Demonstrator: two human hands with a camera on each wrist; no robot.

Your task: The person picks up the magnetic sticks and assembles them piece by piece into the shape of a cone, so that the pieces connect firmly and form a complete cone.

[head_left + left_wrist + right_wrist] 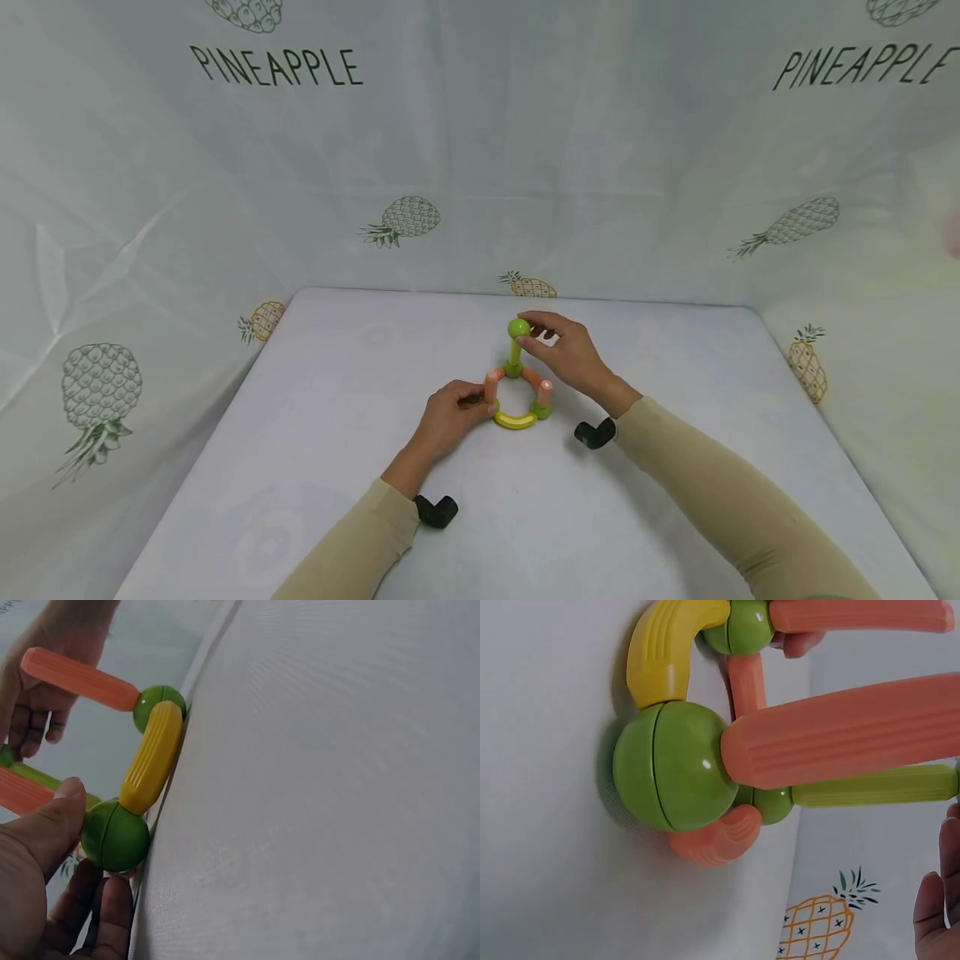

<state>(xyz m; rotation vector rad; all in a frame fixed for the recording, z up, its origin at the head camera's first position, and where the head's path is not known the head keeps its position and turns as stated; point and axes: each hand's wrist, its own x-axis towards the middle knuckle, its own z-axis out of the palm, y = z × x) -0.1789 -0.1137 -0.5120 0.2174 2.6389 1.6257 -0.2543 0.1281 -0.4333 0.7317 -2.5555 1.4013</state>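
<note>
A ring of curved sticks joined by green balls lies on the white table, with a yellow curved stick point(515, 422) along its near side and orange curved sticks behind. Two orange straight sticks, one at the left point(491, 388) and one at the right point(545, 394), stand up from the near balls. From the far ball rises a light-green stick point(515, 352), capped by a green ball point(519, 327). My right hand point(567, 352) pinches this top ball between thumb and fingers. Low at the ring's left, my left hand point(450, 415) holds the green corner ball point(114, 836).
The white tabletop point(360, 350) spreads around the ring. Behind it hangs a pale cloth point(540, 167) printed with pineapples. Black cameras sit at the left wrist point(437, 512) and right wrist point(595, 433), close above the table.
</note>
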